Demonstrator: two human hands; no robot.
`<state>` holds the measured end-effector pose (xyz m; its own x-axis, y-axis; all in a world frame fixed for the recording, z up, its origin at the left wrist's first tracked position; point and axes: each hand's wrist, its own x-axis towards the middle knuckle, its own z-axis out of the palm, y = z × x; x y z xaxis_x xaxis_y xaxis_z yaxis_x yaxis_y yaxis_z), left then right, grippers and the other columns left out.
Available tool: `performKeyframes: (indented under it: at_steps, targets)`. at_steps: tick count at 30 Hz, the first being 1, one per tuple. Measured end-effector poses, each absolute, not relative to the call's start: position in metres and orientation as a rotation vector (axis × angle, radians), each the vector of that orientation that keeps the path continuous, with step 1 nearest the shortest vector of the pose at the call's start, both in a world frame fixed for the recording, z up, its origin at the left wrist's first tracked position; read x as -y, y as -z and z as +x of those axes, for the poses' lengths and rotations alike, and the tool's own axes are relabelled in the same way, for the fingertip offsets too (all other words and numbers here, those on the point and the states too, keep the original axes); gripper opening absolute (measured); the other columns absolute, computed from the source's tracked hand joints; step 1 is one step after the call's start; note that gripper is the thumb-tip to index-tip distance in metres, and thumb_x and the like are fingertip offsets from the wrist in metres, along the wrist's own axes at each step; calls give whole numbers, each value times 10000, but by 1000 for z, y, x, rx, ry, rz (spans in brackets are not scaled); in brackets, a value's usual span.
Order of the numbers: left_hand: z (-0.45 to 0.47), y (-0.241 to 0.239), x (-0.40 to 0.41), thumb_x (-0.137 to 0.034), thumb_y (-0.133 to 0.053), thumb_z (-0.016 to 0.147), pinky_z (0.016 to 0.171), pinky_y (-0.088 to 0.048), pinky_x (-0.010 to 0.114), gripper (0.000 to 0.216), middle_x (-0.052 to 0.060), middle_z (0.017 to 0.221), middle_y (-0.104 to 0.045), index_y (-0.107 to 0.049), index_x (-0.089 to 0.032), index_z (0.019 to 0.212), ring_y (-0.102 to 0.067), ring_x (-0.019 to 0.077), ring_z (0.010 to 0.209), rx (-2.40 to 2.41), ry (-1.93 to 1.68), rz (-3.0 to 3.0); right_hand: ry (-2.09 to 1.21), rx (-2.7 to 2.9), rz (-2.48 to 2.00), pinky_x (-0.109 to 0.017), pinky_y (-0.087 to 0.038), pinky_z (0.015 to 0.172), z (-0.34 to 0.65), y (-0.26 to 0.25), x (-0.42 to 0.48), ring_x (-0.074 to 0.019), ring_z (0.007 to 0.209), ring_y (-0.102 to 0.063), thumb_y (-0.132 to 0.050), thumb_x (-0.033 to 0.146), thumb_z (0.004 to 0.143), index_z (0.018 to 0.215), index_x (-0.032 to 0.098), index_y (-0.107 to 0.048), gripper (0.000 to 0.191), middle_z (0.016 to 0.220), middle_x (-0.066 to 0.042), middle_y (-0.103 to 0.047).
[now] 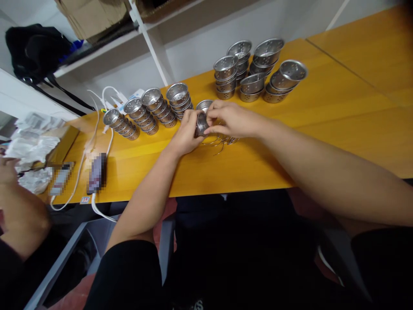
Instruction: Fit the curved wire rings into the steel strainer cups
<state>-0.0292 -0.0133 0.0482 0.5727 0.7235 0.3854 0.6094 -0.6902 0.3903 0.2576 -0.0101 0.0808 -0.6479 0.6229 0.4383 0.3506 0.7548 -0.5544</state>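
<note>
Between my two hands a small perforated metal cup (201, 124) is held tilted above the table. My left hand (187, 134) is closed around its near left side. The fingers of my right hand (226, 118) pinch at the cup's right edge; whether they also hold a small part is hidden. Right behind it another metal cup (204, 105) stands on the table, partly covered by my fingers. Several thin curved metal wires (222, 141) lie under and beside my right hand.
Stacks of perforated cups stand to the left (151, 103) and at the back right (267, 56). On the left lie a phone (97, 174), a second device (63, 178) and white cables (77, 183). A co-worker's arm (24, 211) is at far left. Shelving (151, 54) rises behind.
</note>
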Motion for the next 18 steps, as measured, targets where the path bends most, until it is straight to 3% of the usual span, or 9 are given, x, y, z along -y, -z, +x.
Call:
performKeyframes:
  at_steps: [6,11,15,18]
  targets:
    - [-25,-57,23,-275,-1031,981,1490,-613,675,775,206,1647,-718,-650,-220,1654,-726,465,1635,-1173,-674,2515,-532,2277,-664,-681,-633,1259,260,-83,9,-440,1325,-769,-902,698,1098,1009,299,-777,427,1350,-156,-777]
    - [-33,-61,22,-385,-1117,925,1472,-631,658,804,185,1606,-777,-713,-218,1599,-776,435,1577,-1193,-676,2462,-409,2178,-861,-687,-596,1339,284,-81,-10,-467,1421,-757,-927,706,1101,1100,292,-827,425,1491,-204,-784]
    - [-37,-57,15,-539,-1146,912,1578,-535,660,856,195,1798,-698,-738,-251,1608,-685,446,1757,-1099,-757,2456,-528,2445,-1072,-699,-656,1194,312,-69,-32,-459,1178,-829,-1005,798,986,992,303,-870,513,1181,-143,-836]
    - [-37,-50,9,-737,-1139,896,1575,-528,692,954,197,1725,-732,-722,-274,1619,-693,469,1736,-1121,-840,2399,-532,2499,-1129,-739,-651,1210,318,-69,-33,-494,1200,-848,-978,754,1019,1110,298,-937,467,1220,-156,-862]
